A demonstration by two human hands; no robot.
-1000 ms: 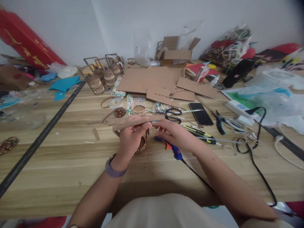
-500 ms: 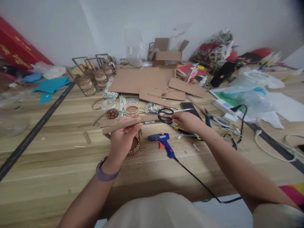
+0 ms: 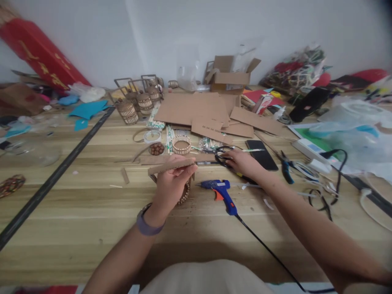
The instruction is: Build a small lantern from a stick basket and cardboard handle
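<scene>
My left hand (image 3: 170,185) is closed, pinching a strip of brown cardboard (image 3: 171,166) between thumb and fingers above the table. My right hand (image 3: 245,164) has its fingers curled at the black handles of a pair of scissors (image 3: 221,154), low over the table. A thin dark, pen-like piece (image 3: 207,163) lies between the two hands; its kind is unclear. Partly hidden behind my left wrist is a round piece edged with small beads (image 3: 184,195). The blue hot glue gun (image 3: 225,192) lies on its side below my right hand, its cord trailing toward me.
A round slatted ring (image 3: 181,145), a dish of brown beads (image 3: 157,149) and a tape roll (image 3: 152,136) sit beyond my left hand. Cardboard sheets (image 3: 190,107) are piled behind. A black phone (image 3: 261,155) and pliers (image 3: 287,168) lie right. Small lidded baskets (image 3: 128,113) stand back left.
My right hand has moved onto the scissors' handles, its fingers now overlapping them. My left hand still holds the cardboard strip. The whole view has shifted, so things appear farther right.
</scene>
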